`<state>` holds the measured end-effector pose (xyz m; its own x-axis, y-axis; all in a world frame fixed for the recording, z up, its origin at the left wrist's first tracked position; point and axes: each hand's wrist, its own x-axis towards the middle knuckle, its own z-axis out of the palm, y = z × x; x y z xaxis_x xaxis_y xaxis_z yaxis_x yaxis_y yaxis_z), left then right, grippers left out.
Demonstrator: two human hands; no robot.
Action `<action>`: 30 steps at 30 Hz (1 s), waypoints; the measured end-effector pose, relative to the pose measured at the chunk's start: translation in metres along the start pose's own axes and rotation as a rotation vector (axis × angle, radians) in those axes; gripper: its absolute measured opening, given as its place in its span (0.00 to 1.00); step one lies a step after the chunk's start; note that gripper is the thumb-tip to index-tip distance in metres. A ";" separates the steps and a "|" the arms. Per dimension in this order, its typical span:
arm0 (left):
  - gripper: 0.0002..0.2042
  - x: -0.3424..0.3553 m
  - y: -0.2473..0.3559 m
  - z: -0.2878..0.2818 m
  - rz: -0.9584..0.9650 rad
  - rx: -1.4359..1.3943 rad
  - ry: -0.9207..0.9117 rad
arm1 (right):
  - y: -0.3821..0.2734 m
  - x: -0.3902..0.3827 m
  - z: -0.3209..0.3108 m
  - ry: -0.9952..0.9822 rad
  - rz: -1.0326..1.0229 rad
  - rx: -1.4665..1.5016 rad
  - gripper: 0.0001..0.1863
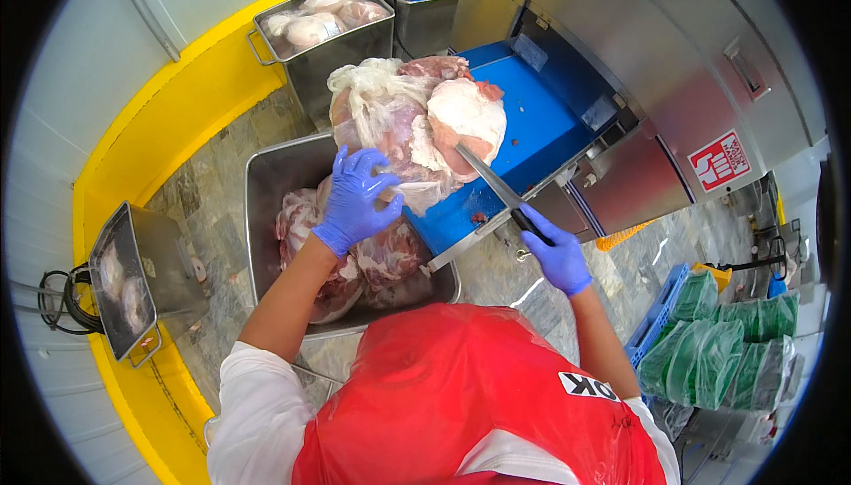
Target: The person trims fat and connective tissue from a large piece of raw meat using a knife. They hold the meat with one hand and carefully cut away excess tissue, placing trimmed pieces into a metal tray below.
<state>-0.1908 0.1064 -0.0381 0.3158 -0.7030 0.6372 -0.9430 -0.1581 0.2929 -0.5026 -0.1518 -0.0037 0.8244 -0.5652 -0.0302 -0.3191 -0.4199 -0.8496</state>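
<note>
A large piece of raw meat (470,121) with a pale fatty face lies on the blue conveyor belt (523,139), partly wrapped in clear plastic film (377,86). My left hand (359,201), in a blue-purple glove, is beside the near left edge of the wrapped meat. Its fingers are spread, and whether they touch the film is unclear. In my gloved right hand (558,254) is a knife (489,176), gripped by its black handle. The blade points up and left, with its tip at the meat's pale face. Below my left hand, a steel tub (257,183) holds several pieces of raw meat (390,263).
Behind the belt stands a large steel machine (656,42). Another steel bin (350,59) of wrapped meat is at the far left, and one more bin (133,281) is near the yellow wall base (133,148). Green plastic-wrapped items (700,352) are stacked at right beside a blue crate (651,316).
</note>
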 end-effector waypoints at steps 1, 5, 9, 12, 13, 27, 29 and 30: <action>0.12 -0.002 -0.006 -0.001 -0.041 0.040 0.015 | -0.003 -0.005 -0.013 0.004 -0.055 -0.034 0.29; 0.24 0.024 -0.047 0.016 -0.301 -0.058 0.259 | -0.029 -0.024 -0.082 0.034 -0.196 -0.449 0.31; 0.44 0.082 -0.106 0.036 -0.509 0.054 0.400 | -0.094 0.000 -0.074 0.022 -0.310 -0.519 0.29; 0.48 0.123 -0.105 0.045 -0.598 0.102 0.215 | -0.113 0.017 -0.033 0.012 -0.315 -0.645 0.27; 0.49 0.130 -0.106 0.050 -0.630 0.118 0.140 | -0.110 0.022 -0.023 0.010 -0.318 -0.717 0.26; 0.52 0.131 -0.179 0.062 -0.718 -0.238 -0.206 | -0.177 0.080 -0.097 -0.094 -0.251 -1.013 0.22; 0.49 0.137 -0.180 0.062 -0.739 -0.370 -0.242 | -0.189 0.098 -0.098 -0.178 -0.232 -1.115 0.21; 0.48 0.134 -0.186 0.059 -0.755 -0.415 -0.245 | -0.202 0.109 -0.097 -0.207 -0.300 -1.141 0.20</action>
<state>0.0209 0.0012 -0.0496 0.7606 -0.6490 0.0145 -0.3641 -0.4080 0.8372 -0.3941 -0.1973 0.2158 0.9630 -0.2561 -0.0840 -0.2458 -0.9623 0.1165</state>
